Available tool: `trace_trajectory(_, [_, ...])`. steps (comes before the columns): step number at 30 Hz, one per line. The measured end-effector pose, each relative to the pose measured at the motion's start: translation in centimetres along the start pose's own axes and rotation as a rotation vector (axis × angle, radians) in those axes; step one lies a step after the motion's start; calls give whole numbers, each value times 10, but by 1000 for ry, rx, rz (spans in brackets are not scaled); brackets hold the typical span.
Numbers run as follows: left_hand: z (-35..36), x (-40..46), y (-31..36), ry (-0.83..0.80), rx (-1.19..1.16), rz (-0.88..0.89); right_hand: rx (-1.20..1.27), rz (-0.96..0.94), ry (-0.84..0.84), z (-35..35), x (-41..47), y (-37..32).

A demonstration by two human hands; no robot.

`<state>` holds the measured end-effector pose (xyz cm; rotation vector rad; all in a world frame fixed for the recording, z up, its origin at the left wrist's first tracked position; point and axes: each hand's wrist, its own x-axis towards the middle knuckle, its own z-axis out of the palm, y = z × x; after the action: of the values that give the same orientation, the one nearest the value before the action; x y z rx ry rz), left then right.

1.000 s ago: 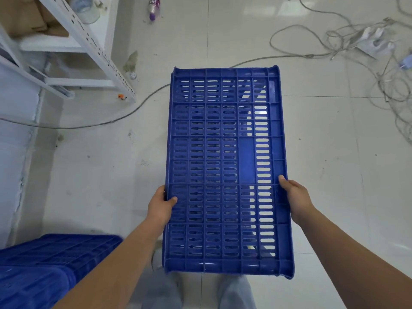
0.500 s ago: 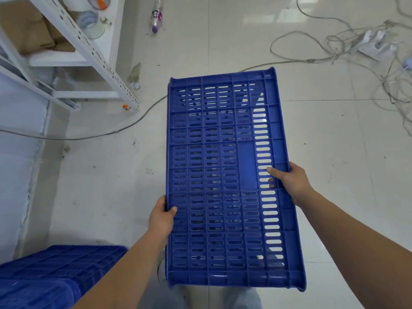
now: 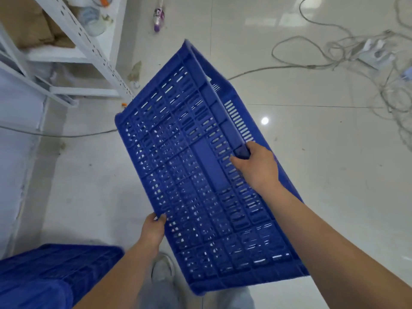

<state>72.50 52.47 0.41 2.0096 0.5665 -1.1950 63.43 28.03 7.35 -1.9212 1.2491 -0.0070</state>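
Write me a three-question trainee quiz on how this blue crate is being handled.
1. True or false: only one hand holds the blue crate.
2. Where does the right hand grip it? A) its far short end B) its long right side C) nowhere
3. What lies at the lower left, beside the forearm of the left hand?
Key: 1 false, both hands grip it, tilted in the air; 2 B; 3 other blue crates.
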Motion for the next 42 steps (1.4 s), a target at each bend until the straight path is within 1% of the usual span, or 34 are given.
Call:
trace_trajectory(3, [-2,-3,25,-16,-69,44,-124,-57,17,3,-9,-10])
trace_trajectory(5, [-5,-5,48,-29,-110,123,-193,-93,14,5,-13,-15])
trace_trajectory(8, [-7,-10,88,-79,-197,217,-300,-153,29,9,-18,-19])
trace_trajectory(10, [-6,-15,112,-113,-266,241,-354,-200,23,14,-24,-19])
trace_trajectory(13, [2,-27,144,-170,-311,238,-441,-271,-7,28,-33,-13])
trace_trajectory(15, [8,-37,158,-207,-321,200,-502,-379,49,40,-38,-5])
trace_trajectory(16, [9,-38,158,-216,-347,182,-543,-423,42,44,-40,-4])
trace_trajectory(18, [7,-35,149,-193,-410,150,-582,-429,35,51,-43,-2])
trace_trajectory(21, [-3,-25,135,-113,-467,142,-591,-447,-10,67,-50,11])
trace_trajectory(23, [-10,-12,129,-80,-476,73,-595,-458,-60,76,-58,19])
trace_trajectory(27, [-19,28,103,15,-485,-86,-596,-501,-84,91,-70,46])
trace_trajectory(29, [-21,42,82,40,-527,-123,-592,-486,-146,95,-74,57])
trace_trajectory(32, [-17,49,51,74,-583,-120,-604,-443,-278,103,-84,73])
trace_trajectory(36, [-13,53,14,73,-686,-172,-598,-352,-364,114,-96,95])
trace_trajectory(39, [-13,61,-22,65,-710,-232,-634,-321,-439,126,-109,117])
trace_trajectory(42, [-12,70,-58,107,-704,-322,-652,-271,-477,143,-120,145])
